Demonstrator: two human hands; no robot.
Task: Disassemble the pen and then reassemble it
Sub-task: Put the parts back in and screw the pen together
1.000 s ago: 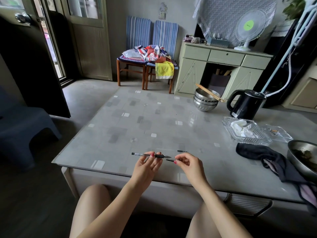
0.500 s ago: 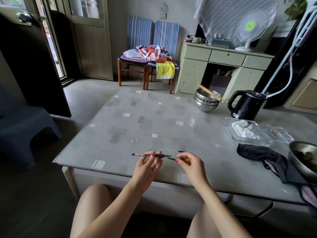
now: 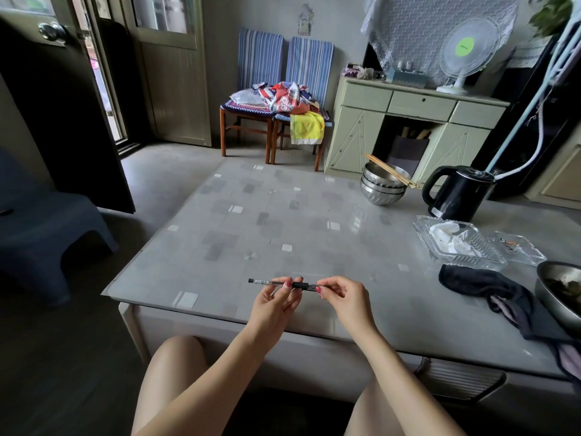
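Note:
A slim pen (image 3: 276, 282) with a clear barrel and a black ribbed grip lies level above the near edge of the table (image 3: 251, 228). My left hand (image 3: 276, 300) pinches the barrel just left of the black grip. My right hand (image 3: 341, 297) closes its thumb and forefinger on the pen's right end, right against the grip; the tip is hidden under those fingers. A small dark piece (image 3: 330, 277) shows on the table just behind my right hand.
A black cloth (image 3: 481, 286) lies right of my hands, a metal bowl (image 3: 558, 291) beyond it. Glass trays (image 3: 456, 243), a black kettle (image 3: 459, 195) and stacked steel bowls with chopsticks (image 3: 383, 184) stand at the back right. A blue stool (image 3: 47, 234) stands left of the table.
My right hand has moved left and closed the gap to the pen's grip end; the small part it held apart from the barrel now sits against the grip. The left hand stays put.

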